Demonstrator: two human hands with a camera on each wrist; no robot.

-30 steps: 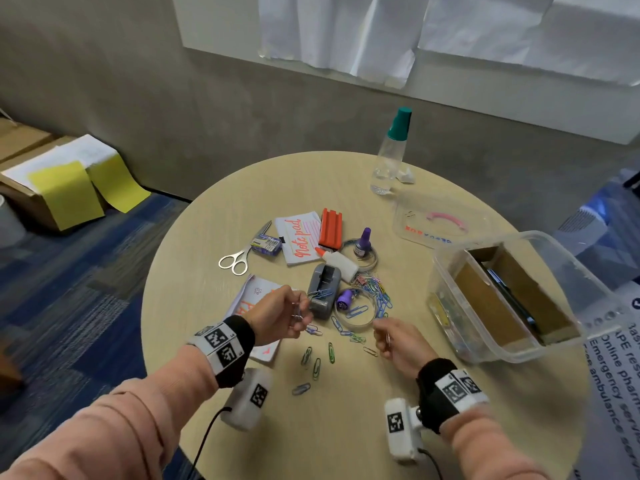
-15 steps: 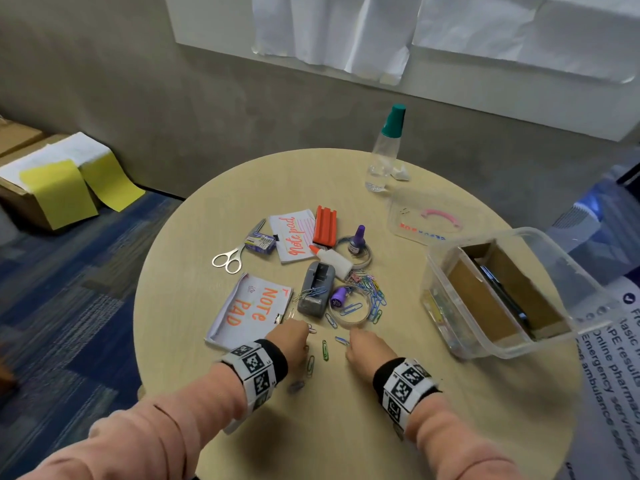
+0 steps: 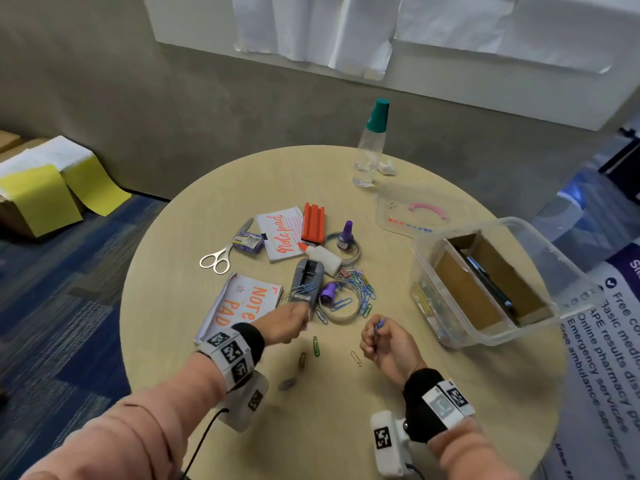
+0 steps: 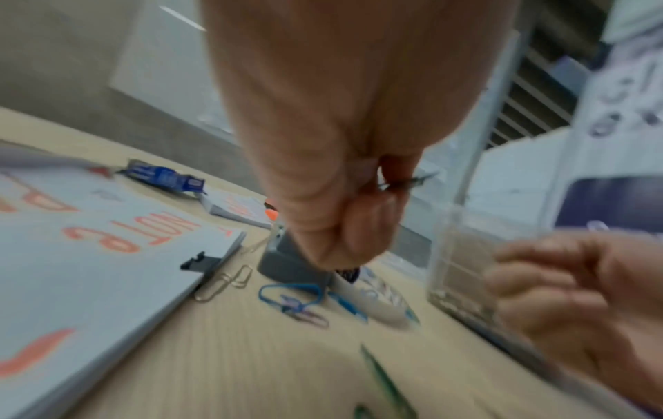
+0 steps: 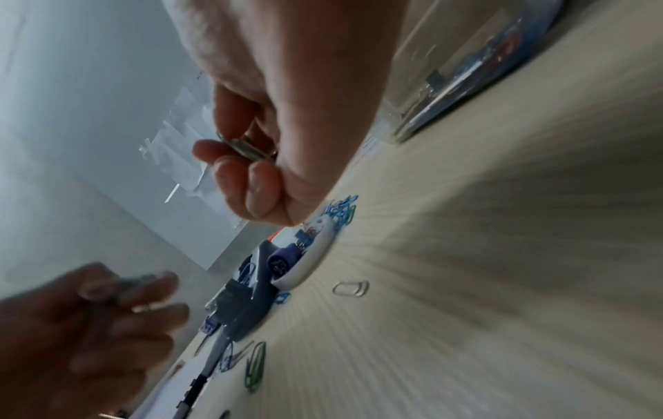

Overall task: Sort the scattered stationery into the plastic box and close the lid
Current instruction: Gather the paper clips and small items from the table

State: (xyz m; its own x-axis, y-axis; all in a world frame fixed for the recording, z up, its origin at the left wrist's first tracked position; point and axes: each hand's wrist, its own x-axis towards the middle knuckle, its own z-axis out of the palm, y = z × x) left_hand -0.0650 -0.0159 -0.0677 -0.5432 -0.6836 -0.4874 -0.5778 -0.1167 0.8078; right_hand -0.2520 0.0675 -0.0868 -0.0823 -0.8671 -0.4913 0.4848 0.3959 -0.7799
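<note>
Coloured paper clips lie loose on the round table: a green one (image 3: 316,346), a silver one (image 3: 356,358) and a pile (image 3: 360,285) beside the grey tape dispenser (image 3: 306,280). My left hand (image 3: 304,318) hovers at the dispenser's near end, fingers curled round picked-up clips (image 4: 405,181). My right hand (image 3: 375,332) is raised just above the table and pinches clips (image 5: 247,150), a blue tip (image 3: 379,323) sticking out. The clear plastic box (image 3: 426,271) stands open to the right, with cardboard dividers inside. Its lid (image 3: 415,209) lies flat behind it.
Two note pads (image 3: 242,303) (image 3: 280,233), scissors (image 3: 218,258), a staples box (image 3: 247,242), an orange block (image 3: 313,223), a glue bottle (image 3: 320,254) and a purple ink bottle (image 3: 346,235) lie mid-table. A teal-capped bottle (image 3: 370,147) stands at the back. A printed banner (image 3: 606,341) borders the right.
Half a second ago both hands were down on the table among the loose clips. Both have lifted, each holding clips, and the right hand has shifted slightly right.
</note>
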